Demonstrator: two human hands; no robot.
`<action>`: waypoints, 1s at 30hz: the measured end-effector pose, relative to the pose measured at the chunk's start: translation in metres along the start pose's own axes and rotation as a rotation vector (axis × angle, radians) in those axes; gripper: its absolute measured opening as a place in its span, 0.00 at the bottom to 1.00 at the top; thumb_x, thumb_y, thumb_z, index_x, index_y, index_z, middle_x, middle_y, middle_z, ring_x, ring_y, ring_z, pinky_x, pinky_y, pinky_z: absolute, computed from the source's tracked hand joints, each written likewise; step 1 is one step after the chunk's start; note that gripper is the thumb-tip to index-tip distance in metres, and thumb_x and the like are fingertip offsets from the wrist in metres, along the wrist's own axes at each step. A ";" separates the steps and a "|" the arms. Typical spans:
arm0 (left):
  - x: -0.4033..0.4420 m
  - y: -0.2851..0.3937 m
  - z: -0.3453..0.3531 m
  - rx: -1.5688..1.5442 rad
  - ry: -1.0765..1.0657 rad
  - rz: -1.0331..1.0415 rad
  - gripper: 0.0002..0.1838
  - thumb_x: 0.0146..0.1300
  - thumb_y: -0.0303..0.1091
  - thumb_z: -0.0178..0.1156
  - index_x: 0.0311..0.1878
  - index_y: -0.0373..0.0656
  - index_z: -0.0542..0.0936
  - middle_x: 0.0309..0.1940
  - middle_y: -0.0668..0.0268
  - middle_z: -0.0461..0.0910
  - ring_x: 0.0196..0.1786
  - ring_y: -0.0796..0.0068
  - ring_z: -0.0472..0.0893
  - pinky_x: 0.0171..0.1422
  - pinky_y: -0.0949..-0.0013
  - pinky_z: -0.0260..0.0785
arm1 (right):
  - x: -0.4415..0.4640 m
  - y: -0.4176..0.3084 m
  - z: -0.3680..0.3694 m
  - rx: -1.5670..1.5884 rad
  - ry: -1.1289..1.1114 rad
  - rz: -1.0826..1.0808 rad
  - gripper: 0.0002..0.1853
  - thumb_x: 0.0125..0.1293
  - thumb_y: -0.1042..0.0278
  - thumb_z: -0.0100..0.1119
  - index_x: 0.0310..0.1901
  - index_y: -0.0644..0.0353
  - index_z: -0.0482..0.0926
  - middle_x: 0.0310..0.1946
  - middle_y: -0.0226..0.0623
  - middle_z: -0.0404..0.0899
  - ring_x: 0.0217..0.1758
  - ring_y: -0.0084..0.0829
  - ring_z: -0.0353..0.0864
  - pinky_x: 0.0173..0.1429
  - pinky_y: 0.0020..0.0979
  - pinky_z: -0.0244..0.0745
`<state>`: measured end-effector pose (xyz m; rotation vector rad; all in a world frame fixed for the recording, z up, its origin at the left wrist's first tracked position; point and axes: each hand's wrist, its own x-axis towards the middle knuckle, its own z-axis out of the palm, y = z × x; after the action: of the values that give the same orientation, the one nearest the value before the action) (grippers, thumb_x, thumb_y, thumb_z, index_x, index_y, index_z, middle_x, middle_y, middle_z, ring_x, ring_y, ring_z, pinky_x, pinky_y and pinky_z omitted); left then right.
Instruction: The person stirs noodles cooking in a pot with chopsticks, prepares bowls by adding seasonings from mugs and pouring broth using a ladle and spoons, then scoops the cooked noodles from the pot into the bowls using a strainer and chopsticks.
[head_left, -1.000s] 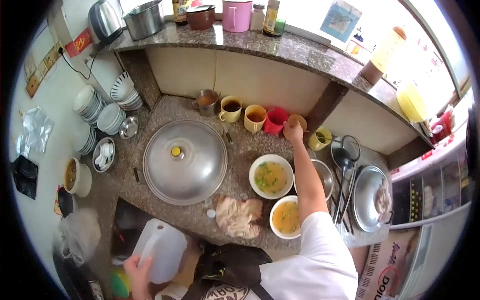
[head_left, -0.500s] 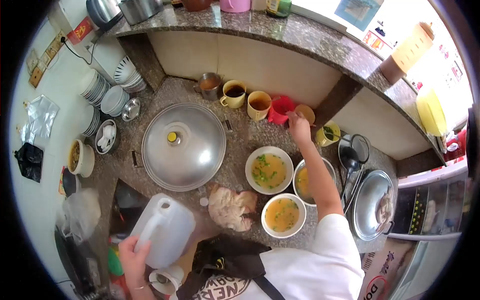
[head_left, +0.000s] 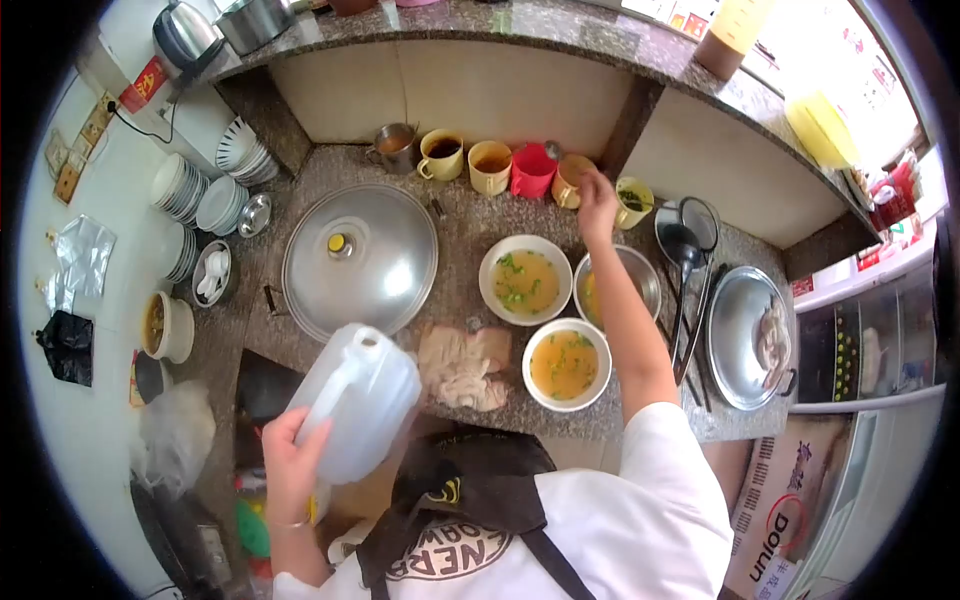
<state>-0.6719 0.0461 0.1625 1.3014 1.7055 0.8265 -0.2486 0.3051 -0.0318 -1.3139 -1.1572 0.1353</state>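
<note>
My left hand (head_left: 292, 450) is wrapped round the handle of a translucent plastic jug (head_left: 375, 420), held tilted over the counter's front edge. My right hand (head_left: 598, 205) is at the rim of a yellow mug (head_left: 569, 185) in the row by the back wall. Its fingers are pinched together; what they hold is hidden. Beside that mug are a red mug (head_left: 532, 172) and a yellow mug with chopped greens (head_left: 632, 203). Below my right arm are two white bowls of yellow broth with greens (head_left: 525, 281) (head_left: 567, 365) and a steel bowl (head_left: 645, 285), partly covered by the arm.
A large domed lid (head_left: 385, 270) lies left of the bowls, near a crumpled cloth (head_left: 465, 365). Ladles (head_left: 681, 248) and an oval metal lid (head_left: 735, 340) sit to the right. Stacked dishes (head_left: 180, 185) stand at left. A granite shelf (head_left: 520, 38) runs above the mugs.
My right hand has moved from the red mug to the yellow mug on its right. My left hand has raised the jug and brought it rightward. The camera view has shifted.
</note>
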 end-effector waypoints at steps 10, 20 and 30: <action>0.010 -0.007 0.024 0.208 -0.310 0.347 0.10 0.54 0.31 0.60 0.36 0.34 0.79 0.20 0.61 0.76 0.25 0.81 0.74 0.33 0.75 0.66 | -0.181 -0.136 -0.177 0.836 0.207 0.851 0.14 0.66 0.67 0.50 0.50 0.65 0.70 0.29 0.29 0.71 0.31 0.19 0.71 0.36 0.19 0.70; 0.010 0.009 0.079 0.499 -0.496 0.457 0.12 0.55 0.39 0.60 0.36 0.39 0.80 0.23 0.55 0.78 0.25 0.68 0.77 0.33 0.71 0.68 | -0.251 -0.166 -0.223 0.696 0.130 0.925 0.12 0.66 0.67 0.50 0.47 0.65 0.72 0.27 0.28 0.72 0.30 0.18 0.71 0.36 0.19 0.68; 0.028 0.051 0.101 0.632 -0.457 0.447 0.14 0.55 0.40 0.58 0.36 0.38 0.80 0.27 0.53 0.79 0.31 0.61 0.80 0.37 0.67 0.69 | -0.214 -0.132 -0.218 0.745 0.025 0.901 0.12 0.66 0.65 0.49 0.46 0.62 0.74 0.27 0.29 0.73 0.29 0.19 0.71 0.37 0.20 0.69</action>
<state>-0.5640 0.0886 0.1548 2.1592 1.3555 0.1679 -0.2625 -0.0271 -0.0123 -1.0449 -0.3308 1.0903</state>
